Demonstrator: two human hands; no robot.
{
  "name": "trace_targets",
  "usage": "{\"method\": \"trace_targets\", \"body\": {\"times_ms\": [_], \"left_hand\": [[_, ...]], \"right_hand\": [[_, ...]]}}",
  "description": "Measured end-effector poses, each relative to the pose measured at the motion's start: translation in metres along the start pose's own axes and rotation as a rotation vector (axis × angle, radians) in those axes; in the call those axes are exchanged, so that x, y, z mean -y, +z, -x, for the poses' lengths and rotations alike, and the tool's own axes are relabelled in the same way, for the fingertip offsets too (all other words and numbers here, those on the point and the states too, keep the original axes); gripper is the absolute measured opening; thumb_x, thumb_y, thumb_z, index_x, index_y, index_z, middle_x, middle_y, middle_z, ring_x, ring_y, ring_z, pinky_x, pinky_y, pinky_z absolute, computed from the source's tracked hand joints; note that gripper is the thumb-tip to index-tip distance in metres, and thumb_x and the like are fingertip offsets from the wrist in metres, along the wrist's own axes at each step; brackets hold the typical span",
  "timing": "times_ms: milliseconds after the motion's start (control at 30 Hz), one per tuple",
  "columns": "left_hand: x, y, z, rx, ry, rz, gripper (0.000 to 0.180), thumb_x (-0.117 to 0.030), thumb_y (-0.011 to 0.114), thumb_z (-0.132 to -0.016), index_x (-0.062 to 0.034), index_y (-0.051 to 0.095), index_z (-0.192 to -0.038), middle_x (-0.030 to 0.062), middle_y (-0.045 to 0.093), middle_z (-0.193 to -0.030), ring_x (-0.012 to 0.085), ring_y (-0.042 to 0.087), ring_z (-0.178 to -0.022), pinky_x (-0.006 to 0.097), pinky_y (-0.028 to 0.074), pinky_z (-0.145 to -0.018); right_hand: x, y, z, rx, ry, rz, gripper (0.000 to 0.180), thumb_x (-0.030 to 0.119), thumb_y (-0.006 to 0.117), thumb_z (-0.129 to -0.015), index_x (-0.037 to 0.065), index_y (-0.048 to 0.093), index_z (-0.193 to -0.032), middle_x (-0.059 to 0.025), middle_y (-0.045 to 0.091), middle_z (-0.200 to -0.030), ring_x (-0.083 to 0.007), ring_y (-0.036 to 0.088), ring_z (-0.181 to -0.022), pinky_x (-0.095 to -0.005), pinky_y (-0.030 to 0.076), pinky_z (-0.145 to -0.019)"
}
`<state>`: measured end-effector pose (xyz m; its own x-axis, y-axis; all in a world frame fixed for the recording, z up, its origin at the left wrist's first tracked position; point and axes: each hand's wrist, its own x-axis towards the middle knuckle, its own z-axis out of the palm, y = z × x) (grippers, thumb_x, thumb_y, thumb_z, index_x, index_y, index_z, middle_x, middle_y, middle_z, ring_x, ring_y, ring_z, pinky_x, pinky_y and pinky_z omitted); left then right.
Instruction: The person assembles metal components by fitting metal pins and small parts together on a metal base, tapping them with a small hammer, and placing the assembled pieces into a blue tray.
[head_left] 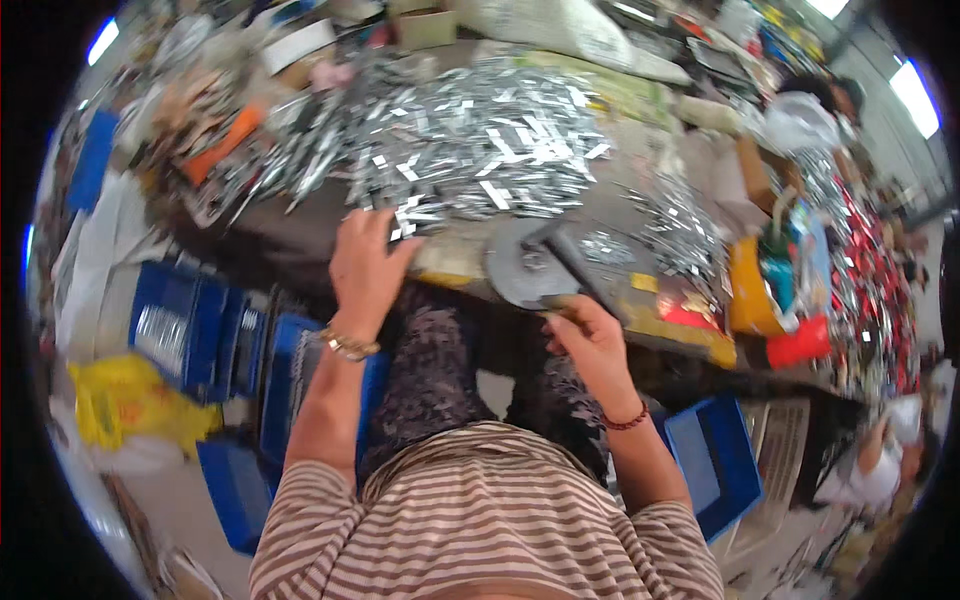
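Observation:
My left hand point(368, 272), with a metal bracelet on the wrist, reaches to the near edge of a wide pile of small shiny silver strips point(490, 140). Its thumb stands apart from the fingers, and I see nothing held; the fingertips are partly hidden among the strips. A round grey disc point(517, 277) lies at the table's front edge, with a dark bar point(580, 268) slanting across its right side. Close by the disc's near rim, my right hand point(592, 345), wearing a beaded bracelet, is closed in a pinch. Whatever is between those fingertips is too small to name.
Loose silver pieces point(680, 225) lie to the right, by a yellow container point(755, 285). An orange object point(222, 145) sits among clutter at the left. Blue bins point(175, 325) and a yellow bag point(135, 402) are below left; another blue bin point(712, 465) stands at my right.

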<state>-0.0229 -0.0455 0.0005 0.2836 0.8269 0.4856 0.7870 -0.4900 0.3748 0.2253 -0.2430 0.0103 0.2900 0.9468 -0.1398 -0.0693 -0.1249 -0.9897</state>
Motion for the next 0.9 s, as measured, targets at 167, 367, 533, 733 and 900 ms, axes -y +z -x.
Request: {"method": "trace_targets", "body": {"times_ms": [167, 367, 533, 733, 900], "left_hand": [[-0.007, 0.012, -0.005, -0.089, 0.069, 0.116, 0.039, -0.015, 0.082, -0.081, -0.007, 0.066, -0.116, 0.0117, 0.061, -0.105, 0.0337, 0.06, -0.104, 0.045, 0.05, -0.089], [-0.03, 0.006, -0.001, 0.01, 0.052, 0.408, 0.026, -0.005, 0.072, -0.087, -0.0093, 0.069, -0.112, 0.01, 0.062, -0.099, 0.0301, 0.063, -0.094, 0.04, 0.052, -0.083], [-0.067, 0.006, 0.006, 0.196, 0.286, 0.437, 0.035, -0.011, 0.069, -0.089, -0.0124, 0.068, -0.123, 0.0119, 0.063, -0.104, 0.0337, 0.064, -0.098, 0.044, 0.052, -0.086], [-0.077, 0.015, 0.014, 0.331, 0.366, 0.519, 0.027, -0.013, 0.071, -0.088, -0.0099, 0.069, -0.115, 0.0116, 0.063, -0.101, 0.0345, 0.062, -0.1, 0.045, 0.05, -0.088], [-0.075, 0.018, 0.005, 0.351, 0.42, 0.512, 0.019, -0.013, 0.072, -0.086, -0.0083, 0.072, -0.105, 0.0119, 0.062, -0.099, 0.0354, 0.06, -0.101, 0.045, 0.05, -0.088]], "right_hand": [[0.022, -0.032, 0.011, -0.142, -0.112, 0.259, 0.016, 0.008, 0.069, -0.097, -0.001, 0.068, -0.111, -0.0034, 0.071, -0.091, -0.0116, 0.065, -0.076, -0.0288, 0.052, -0.066], [0.038, -0.09, -0.045, -0.559, -0.549, 1.163, 0.015, 0.011, 0.075, -0.083, 0.002, 0.068, -0.093, -0.0112, 0.066, -0.092, -0.0338, 0.067, -0.086, -0.0422, 0.054, -0.073], [0.018, -0.133, -0.093, -0.511, -0.613, 1.564, 0.004, 0.01, 0.072, -0.08, 0.009, 0.07, -0.084, -0.008, 0.063, -0.094, -0.0313, 0.062, -0.102, -0.044, 0.051, -0.088], [0.021, -0.12, -0.084, -0.443, -0.642, 1.563, 0.003, 0.009, 0.07, -0.081, 0.01, 0.072, -0.084, -0.0076, 0.064, -0.095, -0.0307, 0.062, -0.101, -0.0435, 0.05, -0.088], [0.05, -0.054, -0.04, -0.269, -0.587, 1.092, 0.01, 0.009, 0.075, -0.081, 0.009, 0.071, -0.089, -0.0086, 0.064, -0.09, -0.032, 0.066, -0.088, -0.0432, 0.054, -0.076]]}}
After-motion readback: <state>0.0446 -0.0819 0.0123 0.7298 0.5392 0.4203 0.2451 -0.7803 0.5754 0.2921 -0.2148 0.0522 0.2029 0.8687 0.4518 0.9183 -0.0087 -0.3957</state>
